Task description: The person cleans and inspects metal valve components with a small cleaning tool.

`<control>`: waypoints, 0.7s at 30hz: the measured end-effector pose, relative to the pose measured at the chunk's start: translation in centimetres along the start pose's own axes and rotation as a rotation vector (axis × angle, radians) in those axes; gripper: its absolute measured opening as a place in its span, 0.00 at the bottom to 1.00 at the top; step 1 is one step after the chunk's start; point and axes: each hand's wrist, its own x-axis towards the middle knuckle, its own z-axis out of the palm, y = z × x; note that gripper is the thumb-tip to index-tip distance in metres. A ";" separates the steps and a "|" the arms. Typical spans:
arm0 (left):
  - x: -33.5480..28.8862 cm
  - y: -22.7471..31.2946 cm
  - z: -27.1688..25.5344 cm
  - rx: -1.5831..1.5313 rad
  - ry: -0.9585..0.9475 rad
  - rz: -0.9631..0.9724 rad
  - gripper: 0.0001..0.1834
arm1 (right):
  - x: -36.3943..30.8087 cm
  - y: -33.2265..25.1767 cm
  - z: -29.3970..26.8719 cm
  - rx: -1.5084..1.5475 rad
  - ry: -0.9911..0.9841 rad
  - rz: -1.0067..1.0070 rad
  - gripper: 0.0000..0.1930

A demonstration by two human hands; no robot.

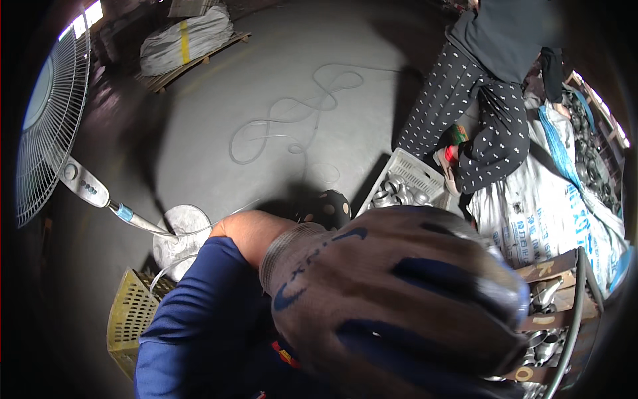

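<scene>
A hand in a grey knitted glove with dark blue patches [399, 299] fills the lower middle, very close to the camera. Its blue sleeve [199, 319] rises from the lower left, so I take it for my left hand. The back of the glove faces me and the fingers curl away to the lower right. What lies under the palm is hidden. My right hand is out of the picture. Nearest to the glove are a cardboard box of shiny metal pipe fittings [548, 322] on the right and a white plastic crate of fittings [405, 176] behind it.
A standing fan [50, 126] leans at the left on its round base [181, 233]. A yellow crate [129, 312] sits lower left. A clear hose [292, 113] loops over the grey floor. Another person in dotted trousers [478, 113] sits on white sacks [551, 206]. A sack lies on a pallet [186, 40].
</scene>
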 end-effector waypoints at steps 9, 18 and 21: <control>-1.8 -0.4 -2.6 0.067 0.092 -0.016 0.14 | -0.2 0.5 0.2 -0.094 0.036 -0.239 0.10; -3.4 -1.8 -5.3 0.146 0.183 -0.077 0.16 | 1.0 2.9 -0.7 0.050 0.052 -0.168 0.12; -6.6 0.9 -7.5 0.157 0.203 -0.120 0.17 | 1.0 3.0 0.3 0.121 0.041 -0.176 0.12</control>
